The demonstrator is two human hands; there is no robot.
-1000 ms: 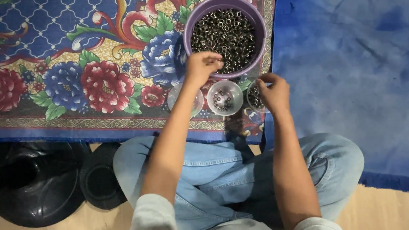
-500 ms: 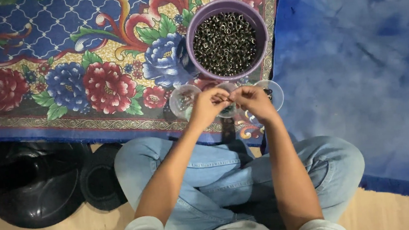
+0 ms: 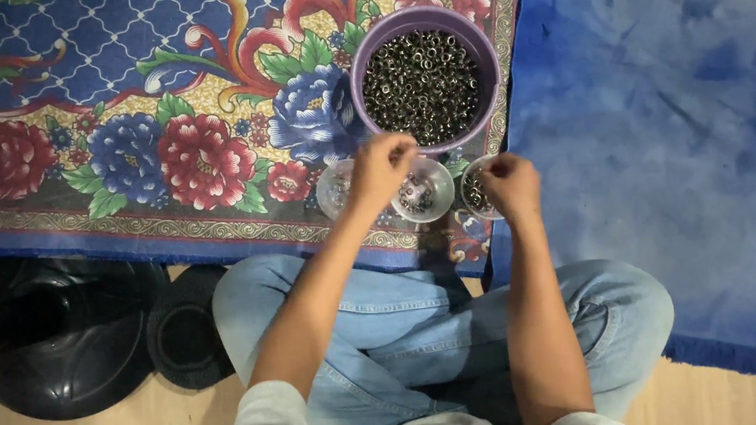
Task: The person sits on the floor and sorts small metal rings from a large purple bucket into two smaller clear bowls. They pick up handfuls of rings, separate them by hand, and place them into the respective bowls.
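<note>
Under the pinched fingers of the left hand [image 3: 380,168] sits a small clear cup [image 3: 422,192] holding a few tiny metal rings; whether a ring is nipped between those fingertips I cannot tell. The rings look hard, light and slippery, best pinched one at a time by the rim. Just right of it, the right hand [image 3: 511,183] curls closed over a second clear cup [image 3: 474,191]. Beyond the fingertips stands a purple bowl [image 3: 426,83] heaped with rings, on a floral rug [image 3: 157,123]. A third cup [image 3: 335,189] lies left of the left hand.
</note>
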